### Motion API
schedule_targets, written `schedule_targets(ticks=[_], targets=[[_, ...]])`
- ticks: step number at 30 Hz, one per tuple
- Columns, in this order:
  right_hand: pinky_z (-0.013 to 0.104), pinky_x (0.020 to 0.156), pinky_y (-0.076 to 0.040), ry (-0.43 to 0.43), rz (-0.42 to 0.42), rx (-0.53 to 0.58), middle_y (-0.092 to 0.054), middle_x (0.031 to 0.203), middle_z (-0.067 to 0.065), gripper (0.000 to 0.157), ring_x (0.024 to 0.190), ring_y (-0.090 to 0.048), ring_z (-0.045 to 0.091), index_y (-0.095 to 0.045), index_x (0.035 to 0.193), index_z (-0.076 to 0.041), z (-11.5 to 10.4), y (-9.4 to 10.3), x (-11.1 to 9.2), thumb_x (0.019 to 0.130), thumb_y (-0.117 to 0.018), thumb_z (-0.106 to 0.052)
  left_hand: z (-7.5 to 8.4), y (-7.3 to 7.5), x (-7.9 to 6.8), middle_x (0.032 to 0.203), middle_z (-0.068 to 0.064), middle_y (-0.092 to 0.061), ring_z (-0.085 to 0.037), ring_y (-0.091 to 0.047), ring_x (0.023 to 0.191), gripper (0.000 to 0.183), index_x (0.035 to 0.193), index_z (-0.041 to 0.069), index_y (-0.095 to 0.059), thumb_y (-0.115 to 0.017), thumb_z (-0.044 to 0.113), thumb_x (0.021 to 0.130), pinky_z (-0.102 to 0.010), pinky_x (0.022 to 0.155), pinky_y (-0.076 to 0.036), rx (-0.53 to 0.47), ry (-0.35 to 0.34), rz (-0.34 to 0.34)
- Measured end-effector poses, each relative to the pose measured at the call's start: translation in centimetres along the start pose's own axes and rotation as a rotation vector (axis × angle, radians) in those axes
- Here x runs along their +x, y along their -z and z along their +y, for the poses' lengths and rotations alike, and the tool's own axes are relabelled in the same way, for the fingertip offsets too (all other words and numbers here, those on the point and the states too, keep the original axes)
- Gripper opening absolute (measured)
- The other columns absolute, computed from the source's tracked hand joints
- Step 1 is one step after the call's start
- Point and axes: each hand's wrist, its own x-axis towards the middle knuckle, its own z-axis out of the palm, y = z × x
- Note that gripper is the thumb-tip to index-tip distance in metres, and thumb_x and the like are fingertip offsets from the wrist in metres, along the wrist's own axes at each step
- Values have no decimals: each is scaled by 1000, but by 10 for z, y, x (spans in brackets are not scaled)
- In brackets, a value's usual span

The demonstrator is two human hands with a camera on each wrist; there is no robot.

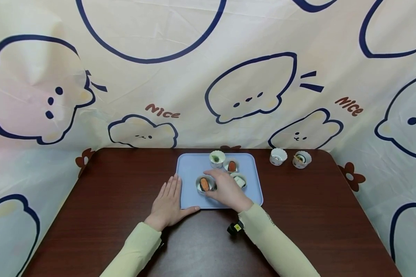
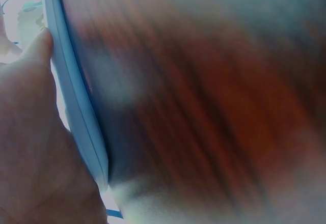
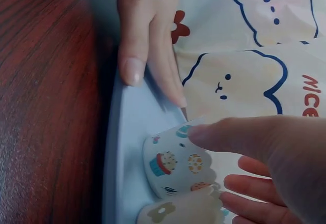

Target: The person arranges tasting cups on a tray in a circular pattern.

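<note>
On the light blue tray (image 1: pixel 190 200), my right hand (image 1: pixel 227 188) holds a paper cup (image 3: pixel 170 165) printed with cupcakes, thumb at its rim and the fingers round the far side. Inside that cup lies an orange-topped sushi piece (image 1: pixel 204 184). My left hand (image 1: pixel 168 200) rests at the tray's front left corner with its fingers straight along the left edge; its thumb lies along the front edge. Close to my right hand stand a cup with a white-topped piece (image 1: pixel 239 181), partly covered by the hand, and one with a reddish-topped piece (image 1: pixel 232 166).
At the tray's back stands a paper cup (image 1: pixel 217 158) with something green inside. Two more paper cups, a white one (image 1: pixel 278 157) and one with a small yellowish stick (image 1: pixel 301 159), stand on the dark wooden table (image 1: pixel 298 207) to the right. A printed cloth (image 1: pixel 194 88) hangs behind.
</note>
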Motion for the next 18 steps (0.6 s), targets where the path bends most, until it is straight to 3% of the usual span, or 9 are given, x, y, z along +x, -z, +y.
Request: schedule_targets(ticks=[5,18], targets=[[39,96,-51,-8,32,4,-64,132,8,60,119,-60,23,-63,136,-7,2,-5,2,83,-88,-19,-4,-7,2,167,-23,-9,-36,-9,153,123,159,-6,-18,-37,90,85,-49,121,-14,8,-7,16],[41,99,-50,-45,73,2,-62,136,10,63,124,-58,25,-62,137,-6,4,-7,1,83,-88,-23,-2,-4,1,166,-23,-11,-36,-10,153,122,159,-7,-19,-42,88,85,-49,121,-14,7,0,5]])
